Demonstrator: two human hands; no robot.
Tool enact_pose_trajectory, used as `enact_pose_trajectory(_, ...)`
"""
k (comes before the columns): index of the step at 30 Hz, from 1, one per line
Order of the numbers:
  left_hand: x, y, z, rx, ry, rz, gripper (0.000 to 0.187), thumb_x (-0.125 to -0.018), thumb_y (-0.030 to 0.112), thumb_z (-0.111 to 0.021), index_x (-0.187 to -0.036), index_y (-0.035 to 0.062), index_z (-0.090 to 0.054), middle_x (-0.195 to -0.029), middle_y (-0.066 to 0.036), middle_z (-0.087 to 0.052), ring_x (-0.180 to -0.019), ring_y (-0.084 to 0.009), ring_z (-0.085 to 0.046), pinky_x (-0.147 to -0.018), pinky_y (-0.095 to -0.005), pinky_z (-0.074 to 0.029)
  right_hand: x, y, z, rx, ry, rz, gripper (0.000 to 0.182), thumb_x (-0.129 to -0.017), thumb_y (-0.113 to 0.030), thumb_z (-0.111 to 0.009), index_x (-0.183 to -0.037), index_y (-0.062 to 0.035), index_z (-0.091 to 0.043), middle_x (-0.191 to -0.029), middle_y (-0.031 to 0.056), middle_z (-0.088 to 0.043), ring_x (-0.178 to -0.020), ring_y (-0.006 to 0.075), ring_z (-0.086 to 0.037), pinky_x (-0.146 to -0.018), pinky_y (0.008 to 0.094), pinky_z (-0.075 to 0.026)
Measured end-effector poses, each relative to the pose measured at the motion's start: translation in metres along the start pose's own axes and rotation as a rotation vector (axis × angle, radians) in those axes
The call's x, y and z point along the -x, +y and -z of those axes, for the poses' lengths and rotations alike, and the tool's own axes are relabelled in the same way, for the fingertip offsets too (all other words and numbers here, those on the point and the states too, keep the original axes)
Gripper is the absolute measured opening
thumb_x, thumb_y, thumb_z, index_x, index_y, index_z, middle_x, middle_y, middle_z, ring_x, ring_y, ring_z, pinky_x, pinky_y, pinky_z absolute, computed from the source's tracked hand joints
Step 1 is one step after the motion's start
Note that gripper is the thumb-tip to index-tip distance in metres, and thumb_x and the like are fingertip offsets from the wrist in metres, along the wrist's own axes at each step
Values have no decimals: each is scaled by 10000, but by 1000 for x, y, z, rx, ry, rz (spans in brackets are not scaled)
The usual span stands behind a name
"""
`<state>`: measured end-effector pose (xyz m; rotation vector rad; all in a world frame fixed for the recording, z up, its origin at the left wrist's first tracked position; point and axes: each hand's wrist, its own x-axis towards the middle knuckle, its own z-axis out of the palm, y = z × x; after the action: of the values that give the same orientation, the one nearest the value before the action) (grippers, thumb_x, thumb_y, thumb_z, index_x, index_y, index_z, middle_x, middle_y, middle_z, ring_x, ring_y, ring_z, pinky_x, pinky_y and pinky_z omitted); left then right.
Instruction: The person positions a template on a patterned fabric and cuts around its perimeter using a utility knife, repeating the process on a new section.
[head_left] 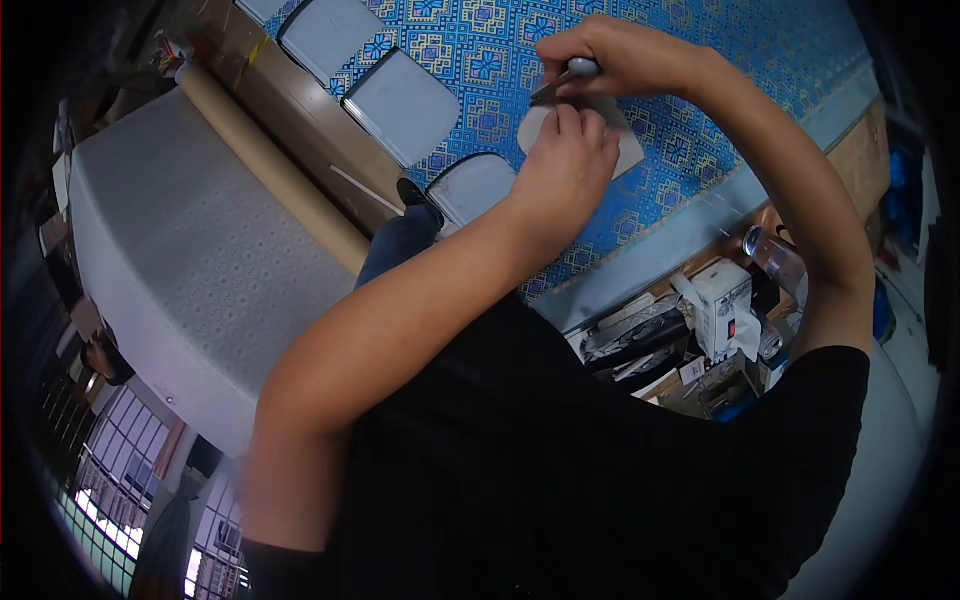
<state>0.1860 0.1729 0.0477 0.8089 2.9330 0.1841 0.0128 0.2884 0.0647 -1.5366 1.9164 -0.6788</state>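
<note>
My right hand (618,62) is closed round a small hand tool (582,68) with a rounded grey handle end and a dark, narrow metal tip. The tip points down at the edge of a pale flat piece (628,150), which has a curved outline on one side and a straight corner on the other. Bent over that piece, my left hand (568,160) holds it with its fingertips, just below the tool. The piece lies on a blue patterned cloth (660,200), and the fingers hide part of it.
Several grey panels (402,105) with rounded ends and dark edges lie along the cloth's left side. A brown roll (270,165) borders a grey dimpled sheet (230,250) further left. Near my right arm are a tissue box (722,300) and a clear bottle (775,252).
</note>
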Motion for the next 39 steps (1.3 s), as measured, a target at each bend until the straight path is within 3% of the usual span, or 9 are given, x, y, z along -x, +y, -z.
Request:
enact_pose_trajectory(4,0,-20,-11,-60,192,-106,403,-873,102,-614,-1269,26,-621,-1194,-184,-581,-1133,-347,-576,-978,-413,-519,51,-18,19,135,217,-202,158,-889,-68,-767,-960,-44,-628,-879,83,-710,-816,249,-705,-726,365,-561)
enact_pose_trajectory(6,-1,-35,-12,76,188,-183,278,-886,172,-636,-1114,17,-673,-1127,-154,-637,-1119,-330,-590,-983,-415,-481,87,-38,20,201,319,-372,161,-893,-73,-764,-970,-43,-625,-878,83,-697,-808,239,-690,-726,361,-552)
enact_pose_trajectory(7,-1,-40,-9,120,143,-200,346,-814,196,-748,-1109,39,-661,-1145,-123,-625,-1119,-304,-587,-963,-409,-489,102,-50,16,215,358,-453,163,-896,-76,-762,-974,-42,-623,-878,83,-690,-804,234,-683,-725,360,-547)
enact_pose_trajectory(8,-3,-44,-7,129,146,-239,346,-814,196,-748,-1109,39,-661,-1145,-123,-625,-1119,-304,-587,-963,-409,-489,113,-66,6,213,382,-518,165,-898,-79,-761,-979,-42,-622,-877,84,-684,-800,230,-675,-725,358,-542)
enact_pose_trajectory(10,-9,-49,-6,194,120,-252,540,-691,234,-874,-1147,56,-646,-1179,-121,-606,-1144,-305,-574,-957,-411,-497,123,-100,-26,125,399,-617,169,-902,-85,-757,-989,-41,-619,-876,84,-671,-791,220,-661,-725,355,-532)
enact_pose_trajectory(11,-12,-51,-5,193,118,-257,725,-576,305,-962,-1177,68,-632,-1210,-116,-592,-1173,-306,-560,-962,-415,-503,122,-115,-45,16,379,-642,160,-913,-104,-740,-998,-55,-614,-922,100,-725,-808,274,-708,-705,390,-538)
enact_pose_trajectory(15,-30,-54,-2,185,50,-299,876,-539,421,-978,-1244,53,-609,-1195,-130,-586,-1199,-328,-563,-955,-431,-540,95,-163,-127,-226,521,-807,165,-925,-87,-745,-989,-23,-607,-992,133,-743,-905,277,-733,-766,383,-558)
enact_pose_trajectory(21,-42,-51,6,33,-117,-294,910,-542,522,-976,-1267,65,-670,-1264,-105,-616,-1236,-298,-553,-1015,-421,-485,80,-171,-176,-91,755,-825,171,-910,-64,-755,-1024,-37,-632,-1007,117,-755,-890,317,-735,-759,392,-564)
enact_pose_trajectory(39,-48,-39,11,4,-209,-214,932,-525,447,-986,-1315,63,-671,-1312,-131,-620,-1275,-320,-553,-1049,-425,-462,73,-173,-165,-7,666,-818,241,-861,-34,-771,-985,-43,-565,-1011,141,-749,-905,356,-729,-730,420,-565)
